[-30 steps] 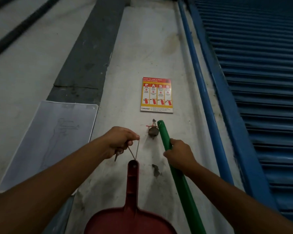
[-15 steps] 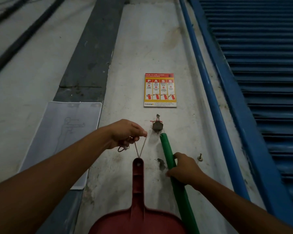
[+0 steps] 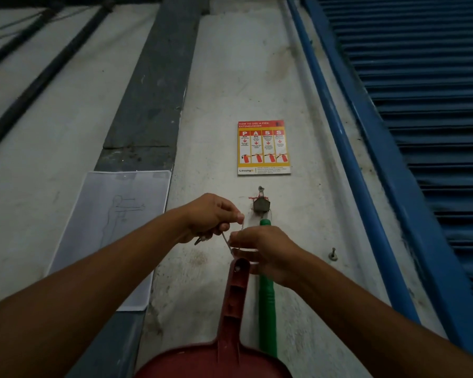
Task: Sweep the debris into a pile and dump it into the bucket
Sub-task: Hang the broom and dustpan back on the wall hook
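Hands meet at the centre of the view, both busy at the top of the dark red plastic dustpan (image 3: 224, 347), which hangs flat against a pale plastered wall (image 3: 230, 77) with its handle running along the six-to-twelve line and its pan spreading out at six o'clock. The left hand (image 3: 209, 218) is closed in a pinch on a thin loop of string (image 3: 225, 240) that passes through the hole at the handle's tip; the right hand (image 3: 268, 253) is curled beside it at three o'clock, fingers closed near the same loop, though whether it grips the string or the handle tip I cannot tell. Just beyond the hands at twelve o'clock sits a small dark metal hook (image 3: 261, 204) fixed to the wall, with the top of a green plastic broom handle (image 3: 266, 304) just under it, running parallel to the dustpan handle on its three o'clock side. The coming move seems to turn on the loop and that hook: the loop lies just below and slightly to nine o'clock of the hook, the left hand being the nearer holder. No debris or bucket is in view, so the sweeping itself cannot be judged from here. A red and yellow fire extinguisher poster (image 3: 264, 147) hangs further up at twelve, and a blue metal roller shutter (image 3: 426, 105) fills the two o'clock side.
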A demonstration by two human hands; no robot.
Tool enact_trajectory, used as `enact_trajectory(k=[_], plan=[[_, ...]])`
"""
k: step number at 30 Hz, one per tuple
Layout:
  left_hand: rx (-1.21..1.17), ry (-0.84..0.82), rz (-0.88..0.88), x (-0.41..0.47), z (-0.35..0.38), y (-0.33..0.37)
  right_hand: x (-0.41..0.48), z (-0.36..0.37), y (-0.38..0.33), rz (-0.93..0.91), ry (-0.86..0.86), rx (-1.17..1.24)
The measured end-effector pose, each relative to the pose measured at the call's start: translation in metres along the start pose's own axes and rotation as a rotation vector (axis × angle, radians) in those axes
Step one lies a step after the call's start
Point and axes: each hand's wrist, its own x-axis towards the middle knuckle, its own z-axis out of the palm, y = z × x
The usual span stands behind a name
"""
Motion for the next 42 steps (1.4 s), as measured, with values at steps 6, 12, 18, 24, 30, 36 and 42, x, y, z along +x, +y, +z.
enact_trajectory(k=[6, 12, 18, 24, 30, 36, 42], plan=[[-0.033, -0.115, -0.064, 0.0, -0.014, -0.005, 0.013, -0.031, -0.017, 0.033, 0.058, 0.477], [-0.361, 0.02, -0.074, 0.021, -0.018, -0.006, 0.017, -0.059, -0.039, -0.006, 0.214, 0.22], [-0.764, 0.144, -0.044, 0.056, -0.003, 0.007, 0.045, -0.062, -0.064, -0.132, 0.469, -0.113], [-0.428, 0.425, -0.076, 0.091, 0.015, 0.015, 0.087, -0.078, -0.069, -0.128, 0.502, -0.311], [-0.279, 0.301, -0.086, 0.092, 0.031, -0.004, 0.076, -0.083, -0.03, 0.005, 0.455, -0.501], [-0.431, 0.262, -0.022, 0.073, 0.047, -0.027, 0.056, -0.06, -0.014, -0.019, 0.521, -0.401], [-0.656, 0.117, 0.001, 0.044, 0.045, -0.035, 0.042, -0.034, -0.004, -0.02, 0.683, -0.318]])
